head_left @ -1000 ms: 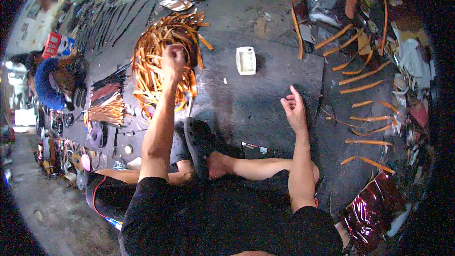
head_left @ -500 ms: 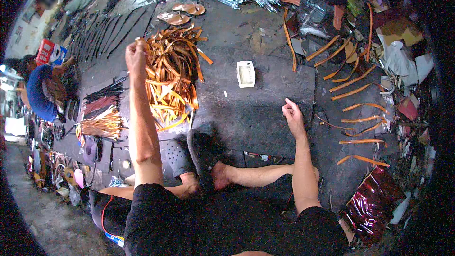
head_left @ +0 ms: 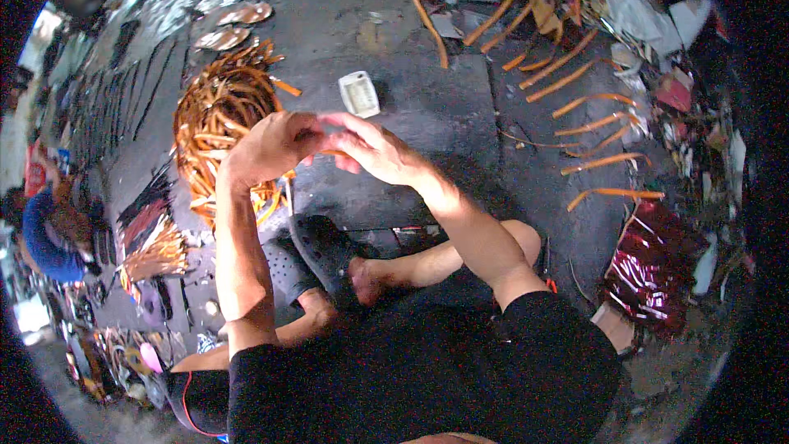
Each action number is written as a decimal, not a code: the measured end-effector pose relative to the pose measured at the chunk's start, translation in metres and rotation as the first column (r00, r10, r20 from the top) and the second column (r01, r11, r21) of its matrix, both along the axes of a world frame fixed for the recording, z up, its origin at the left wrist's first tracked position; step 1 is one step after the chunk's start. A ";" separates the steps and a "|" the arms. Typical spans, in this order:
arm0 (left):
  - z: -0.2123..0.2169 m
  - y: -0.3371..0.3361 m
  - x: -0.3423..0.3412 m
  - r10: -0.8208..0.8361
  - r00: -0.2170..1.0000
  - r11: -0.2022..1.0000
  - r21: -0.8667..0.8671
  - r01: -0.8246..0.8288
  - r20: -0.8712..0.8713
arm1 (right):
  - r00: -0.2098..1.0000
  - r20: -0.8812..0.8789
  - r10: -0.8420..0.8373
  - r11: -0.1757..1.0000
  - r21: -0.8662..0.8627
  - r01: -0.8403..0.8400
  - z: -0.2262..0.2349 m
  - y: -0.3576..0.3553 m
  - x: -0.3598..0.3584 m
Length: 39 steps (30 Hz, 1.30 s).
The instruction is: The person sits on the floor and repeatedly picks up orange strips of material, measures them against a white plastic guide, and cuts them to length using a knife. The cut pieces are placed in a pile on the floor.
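My left hand is closed, its fingers curled and bent toward my right hand; what they hold is hidden. My right hand meets it at the fingertips, its fingers stretched and somewhat blurred. A small orange bit shows between the hands, too little to tell what it is. Just behind and left of my left hand lies a tangled pile of shiny orange-brown flat strips. Beyond my hands, a small white rectangular tray rests on the dark mat.
Separate orange strips lie spaced out on the right, near scrap and a dark red glossy sheet. Sandals sit behind the pile. Bundled strips lie at left, near a person in blue. My clog-shod feet are in front.
My left hand has come down and right from above the pile. My right hand has swung left and now meets it. The view has shifted, moving the surroundings left and up.
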<state>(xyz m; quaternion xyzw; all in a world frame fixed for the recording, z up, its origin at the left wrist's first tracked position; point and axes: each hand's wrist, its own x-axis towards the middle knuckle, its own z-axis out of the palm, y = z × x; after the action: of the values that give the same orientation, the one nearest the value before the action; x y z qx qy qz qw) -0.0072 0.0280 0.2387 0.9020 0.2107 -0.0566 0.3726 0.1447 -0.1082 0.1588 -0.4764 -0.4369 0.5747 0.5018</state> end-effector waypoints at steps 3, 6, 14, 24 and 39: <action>-0.049 0.011 -0.004 0.068 0.997 0.988 -0.138 -0.072 -0.033 | 0.970 0.241 0.035 0.996 0.074 -0.055 -0.041 -0.037 0.056; -0.101 0.015 -0.002 0.114 0.991 0.924 -0.360 -0.129 -0.063 | 0.943 0.331 0.030 0.999 -0.027 -0.022 -0.051 -0.068 0.112; -0.203 -0.010 0.046 0.161 0.981 0.784 -0.590 -0.195 -0.111 | 0.221 0.971 -0.087 0.916 -0.009 0.401 -0.083 -0.063 0.212; -0.248 -0.039 0.049 0.290 0.946 0.938 -0.236 -0.252 0.143 | 0.141 0.964 -0.224 0.974 0.215 0.078 -0.101 0.043 0.075; -0.229 -0.051 0.049 0.271 0.939 0.960 -0.130 -0.248 0.210 | 0.345 0.702 -0.623 0.777 0.501 0.381 -0.116 0.006 0.102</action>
<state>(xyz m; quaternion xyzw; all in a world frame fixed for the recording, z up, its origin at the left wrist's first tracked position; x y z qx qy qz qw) 0.0418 -0.0231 0.0102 0.8467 0.2811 0.0850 0.4437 0.2469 -0.1021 0.0426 -0.7350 -0.5202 0.0264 0.4342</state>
